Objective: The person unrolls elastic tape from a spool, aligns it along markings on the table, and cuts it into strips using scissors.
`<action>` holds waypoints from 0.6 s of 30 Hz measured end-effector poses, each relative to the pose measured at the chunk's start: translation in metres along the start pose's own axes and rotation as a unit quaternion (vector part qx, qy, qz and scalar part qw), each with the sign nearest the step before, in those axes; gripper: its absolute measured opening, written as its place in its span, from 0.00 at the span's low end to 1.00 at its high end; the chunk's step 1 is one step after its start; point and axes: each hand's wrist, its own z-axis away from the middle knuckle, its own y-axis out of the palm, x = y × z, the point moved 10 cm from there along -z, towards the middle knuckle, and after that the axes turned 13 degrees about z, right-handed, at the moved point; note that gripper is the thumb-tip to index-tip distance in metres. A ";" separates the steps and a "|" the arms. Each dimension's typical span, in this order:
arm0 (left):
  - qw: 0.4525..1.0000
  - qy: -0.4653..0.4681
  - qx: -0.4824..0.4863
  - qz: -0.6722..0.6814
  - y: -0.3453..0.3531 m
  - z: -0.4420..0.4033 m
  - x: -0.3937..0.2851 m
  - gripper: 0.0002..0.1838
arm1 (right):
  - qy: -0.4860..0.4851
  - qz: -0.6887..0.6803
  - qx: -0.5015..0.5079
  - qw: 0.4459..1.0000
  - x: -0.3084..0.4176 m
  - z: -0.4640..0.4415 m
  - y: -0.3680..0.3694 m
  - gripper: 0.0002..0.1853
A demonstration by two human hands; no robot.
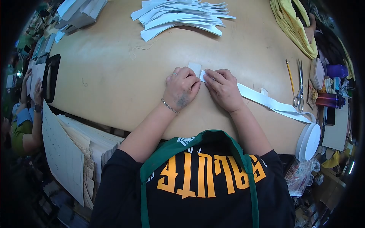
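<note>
My left hand [182, 88], with a ring and a bracelet, is closed with its fingers curled at the middle of the table. A small pale rectangular piece [195, 68] lies just beyond its fingertips; whether these fingers grip anything is hidden. Close beside it, my right hand [223, 88] is closed over the end of a white flat band [262, 99], pressing it near the tabletop. From under this hand the band runs right to its white roll [308, 141] at the table's edge.
White cut strips [182, 18] are piled at the far side. Scissors [300, 85] and a pencil [290, 76] lie at right, near yellow cloth [294, 24]. A tumbler [330, 100] stands beyond. Large paper sheets [62, 148] lean at left, below another person's arm [37, 117].
</note>
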 end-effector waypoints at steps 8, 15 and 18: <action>1.000 -0.005 0.014 0.004 0.006 -0.013 0.000 0.07 | 0.008 -0.044 -0.019 0.999 -0.005 0.001 -0.004 0.14; 0.991 -0.005 0.108 -0.074 0.021 -0.023 -0.014 0.04 | 0.086 -0.115 -0.025 0.989 -0.046 0.021 -0.018 0.19; 0.986 -0.019 0.131 -0.103 0.025 -0.027 -0.013 0.03 | 0.136 -0.024 0.083 0.987 -0.098 0.058 -0.048 0.23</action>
